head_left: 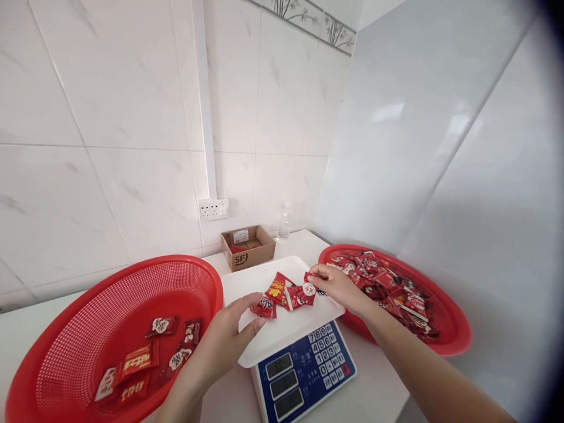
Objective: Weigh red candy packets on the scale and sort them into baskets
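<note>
A white weighing tray (282,336) sits on a blue-fronted digital scale (304,373). Several small red snack packets lie on it, among them a red-and-yellow packet (278,288) and a red-and-white packet (300,295). My left hand (231,329) is at the tray's left side, thumb and fingers apart around the end of a red packet (264,306); whether they touch it is unclear. Over the tray's right part, my right hand (332,285) pinches a red snack packet (309,278), partly covered by the fingers.
To the left stands a red plastic basket (176,270) with several packets inside. Another red basket (458,335), heaped with packets, is on the right. Behind the tray are a cardboard box (259,254) and a clear bottle (284,226), near the tiled wall with a socket (214,209).
</note>
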`<state>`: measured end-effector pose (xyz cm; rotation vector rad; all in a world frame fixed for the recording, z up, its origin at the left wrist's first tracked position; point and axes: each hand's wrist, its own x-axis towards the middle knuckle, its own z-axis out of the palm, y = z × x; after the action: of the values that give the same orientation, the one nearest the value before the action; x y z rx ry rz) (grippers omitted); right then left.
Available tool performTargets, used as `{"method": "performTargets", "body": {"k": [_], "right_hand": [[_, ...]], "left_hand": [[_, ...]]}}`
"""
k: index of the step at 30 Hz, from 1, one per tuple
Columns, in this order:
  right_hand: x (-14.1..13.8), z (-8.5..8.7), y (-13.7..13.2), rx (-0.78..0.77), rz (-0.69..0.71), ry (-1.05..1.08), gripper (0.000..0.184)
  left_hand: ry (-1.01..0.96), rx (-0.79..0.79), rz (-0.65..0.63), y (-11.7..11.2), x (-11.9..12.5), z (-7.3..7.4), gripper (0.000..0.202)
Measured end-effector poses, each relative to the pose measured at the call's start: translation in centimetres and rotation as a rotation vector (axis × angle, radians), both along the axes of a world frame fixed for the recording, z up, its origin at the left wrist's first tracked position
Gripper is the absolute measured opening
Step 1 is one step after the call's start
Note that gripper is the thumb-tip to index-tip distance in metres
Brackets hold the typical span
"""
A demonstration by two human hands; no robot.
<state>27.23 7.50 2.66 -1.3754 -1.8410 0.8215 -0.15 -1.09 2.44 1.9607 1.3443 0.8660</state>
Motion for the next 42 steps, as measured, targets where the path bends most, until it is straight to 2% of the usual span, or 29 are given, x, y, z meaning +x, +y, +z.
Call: {"method": "performTargets", "body": {"k": [5,8,16,19,23,27,29,32,36,42], "right_hand": [[-2.7,-1.1,-1.4,-0.058,0.087,-0.001,0.021],[-3.9,-2.0,-1.5,-0.037,0.073,-0.032,0.02],[-3.6,-2.3,-0.9,0.016,-0.034,0.0,0.025],[-3.9,-2.3,-1.1,0.016,-0.029,0.016,0.028],[-5.2,-2.0,-2.0,0.041,0.042,0.032,0.035],[-6.0,-1.6,-3.1,0.014,0.214,-0.104,0.055],[-5.8,-1.6,-3.5,0.02,0.255,-0.175,0.054],[-5.2,-2.1,-4.1,0.028,0.229,-0.285,0.045],[-4.8,-3.2,-5.0,0.028,0.221,-0.386,0.044],[-4.8,-3.5,-6.0,0.004,0.286,-0.425,0.042]], "left_hand": [[-0.013,0.006,-0.013,-0.1,0.3,-0.1,0.04],[-0.008,0.004,-0.039,-0.3,0.5,0.0,0.04],[-0.03,-0.001,-0.015,-0.2,0.3,0.1,0.039],[-0.014,-0.012,-0.011,-0.2,0.4,0.0,0.041],[-0.001,-0.019,-0.011,-0.2,0.4,0.0,0.042],[0.033,-0.022,-0.01,0.0,0.4,-0.2,0.043],[0.057,-0.027,-0.008,0.1,0.3,-0.4,0.044],[0.086,-0.009,-0.057,0.0,0.3,-0.5,0.046],[0.182,0.009,-0.164,0.0,0.3,-0.8,0.05],[0.341,-0.005,-0.281,0.2,0.9,-1.7,0.07]]}}
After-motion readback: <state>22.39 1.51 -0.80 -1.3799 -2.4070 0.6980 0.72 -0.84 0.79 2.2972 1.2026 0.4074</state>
